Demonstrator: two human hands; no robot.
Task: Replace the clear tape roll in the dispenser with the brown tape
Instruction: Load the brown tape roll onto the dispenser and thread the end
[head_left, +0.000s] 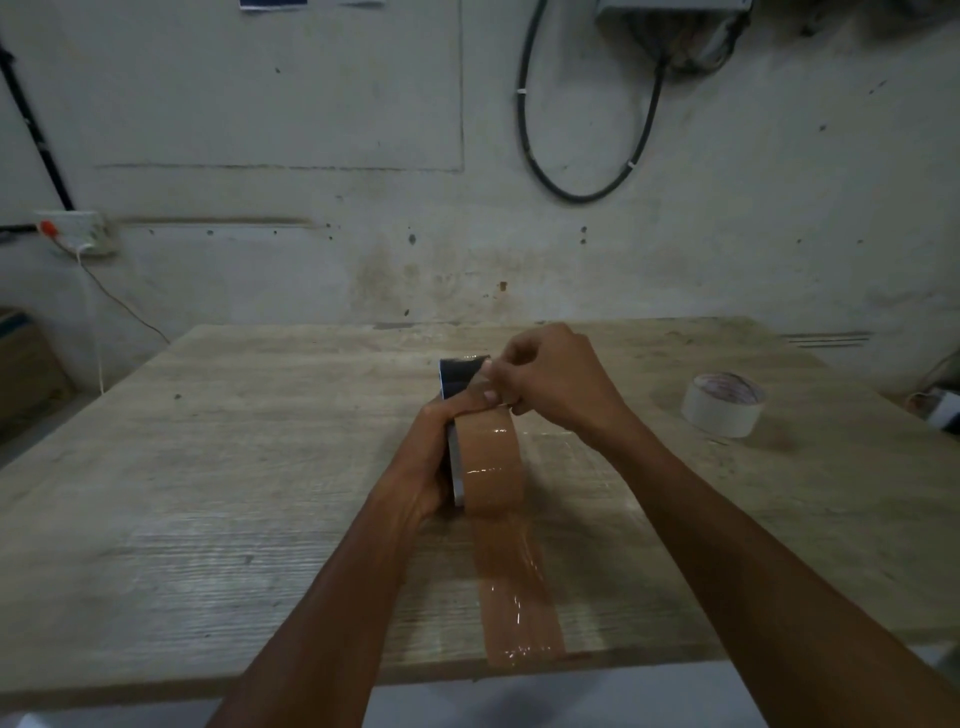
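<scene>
The brown tape roll (491, 460) stands on edge in the dark dispenser (457, 376) at the middle of the wooden table (234, 467). My left hand (434, 457) grips the dispenser's left side, thumb over the roll's top. My right hand (545, 379) pinches the brown tape's end at the top of the roll, near the dispenser's front plate. A strip of brown tape (519, 587) lies stuck along the table from the roll to the near edge. The clear tape roll (723, 404), pale with a white core, lies flat on the table to the right.
A wall stands right behind the table, with a looped black cable (587, 192) and a socket box (78, 231) at the left. A cardboard box (26, 358) sits off the table's left side. Dark clutter (943, 410) lies past the right edge.
</scene>
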